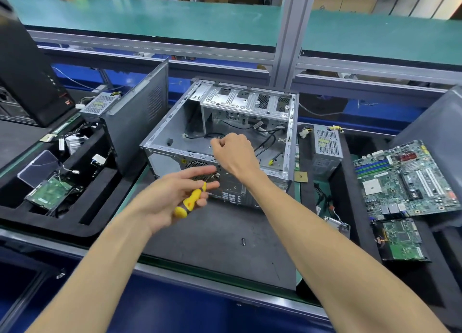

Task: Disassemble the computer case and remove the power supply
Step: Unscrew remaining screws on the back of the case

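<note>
Head view, and the fingers of the left hand come first: upper fingers stretched out nearly straight toward the case, lower ones curled round a yellow screwdriver whose handle lies across the palm, tip aimed up at the rear panel; just above, the right hand is clenched into a loose fist over the near rim of the computer case, knuckles up, fingertips tucked at a dark cable inside, though whether they actually pinch it I cannot tell; both bare forearms run down to the bottom corners of the frame; the case sits in the centre of the frame on a dark mat, open side up, grey interior bare but for loose cables and a silver drive cage at its far end; a small dark screw lies on the mat below the case; a grey side panel leans upright left of the case; one power supply stands right of the case, outside it, and another power supply sits at upper left behind the panel; a green motherboard lies at the right edge; black foam trays at lower left hold a circuit board and cables.
</note>
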The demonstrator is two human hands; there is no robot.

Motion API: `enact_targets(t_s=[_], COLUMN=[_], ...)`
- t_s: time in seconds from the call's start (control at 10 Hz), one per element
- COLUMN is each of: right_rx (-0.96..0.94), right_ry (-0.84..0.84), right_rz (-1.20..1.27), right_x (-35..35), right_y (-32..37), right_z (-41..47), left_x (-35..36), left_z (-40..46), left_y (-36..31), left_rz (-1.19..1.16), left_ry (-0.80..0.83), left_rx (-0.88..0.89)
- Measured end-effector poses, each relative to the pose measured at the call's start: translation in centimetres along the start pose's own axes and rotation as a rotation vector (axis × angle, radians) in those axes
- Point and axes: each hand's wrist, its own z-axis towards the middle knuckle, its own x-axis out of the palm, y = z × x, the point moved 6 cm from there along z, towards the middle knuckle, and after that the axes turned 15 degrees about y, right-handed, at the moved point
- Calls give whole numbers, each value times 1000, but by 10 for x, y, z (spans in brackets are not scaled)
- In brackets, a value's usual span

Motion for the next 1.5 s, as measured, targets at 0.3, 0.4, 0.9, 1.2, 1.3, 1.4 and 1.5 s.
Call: enact_targets(t_s=[0.3,0.4,0.9,1.2,1.3,1.4,1.5], right_rx=[-20,-9,-1,-12,-8,-18,-28], right_ry=[4,-24,-37,-10,3,-2,-4], right_rz=[-1,-17,-11,-1,-6,-10,-16], right_x=[1,-1,1,1,3,1,1], right_y=[3,3,-1,0,0,0,3], right_z=[0,-1,-1,2,3,2,2], left_x=[4,-8,4,-13,15,9,-14], left_z=[0,10,12,1,-3,-3,1], left_y=[11,34,35,-2,-3,1,23], left_rz=[1090,-289,-324,523,1493,1187,-215], left_ry=[-460,-151,-66,-322,-548,-511,-216], left_rx=[299,56,-41,-1,110,179,14])
